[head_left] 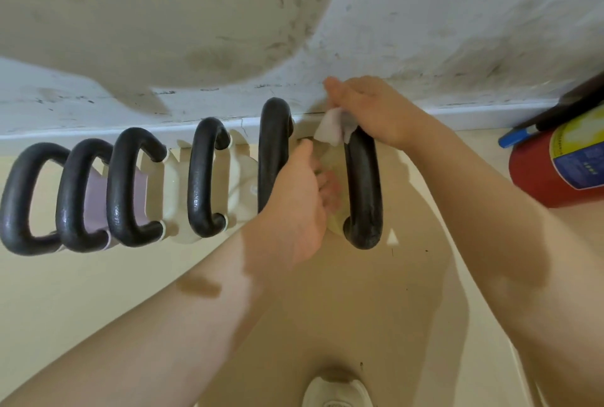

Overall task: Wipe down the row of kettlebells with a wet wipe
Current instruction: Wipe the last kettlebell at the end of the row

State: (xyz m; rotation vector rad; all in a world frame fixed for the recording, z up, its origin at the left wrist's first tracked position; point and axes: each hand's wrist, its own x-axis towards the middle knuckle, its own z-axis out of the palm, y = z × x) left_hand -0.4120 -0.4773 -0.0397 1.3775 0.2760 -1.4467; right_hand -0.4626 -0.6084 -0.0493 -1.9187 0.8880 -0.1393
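While the right hand (369,109) pinched the wet wipe (331,128) on the rightmost kettlebell handle (362,184), the left hand (291,204) sat beside it. Left fingers curled loosely on that kettlebell's body; grip unclear.

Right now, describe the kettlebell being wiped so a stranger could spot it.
Follow the row of kettlebells along the baseboard to its right end, nearest the red fire extinguisher. That last kettlebell alone has a white wet wipe pressed on its black handle by the right hand.
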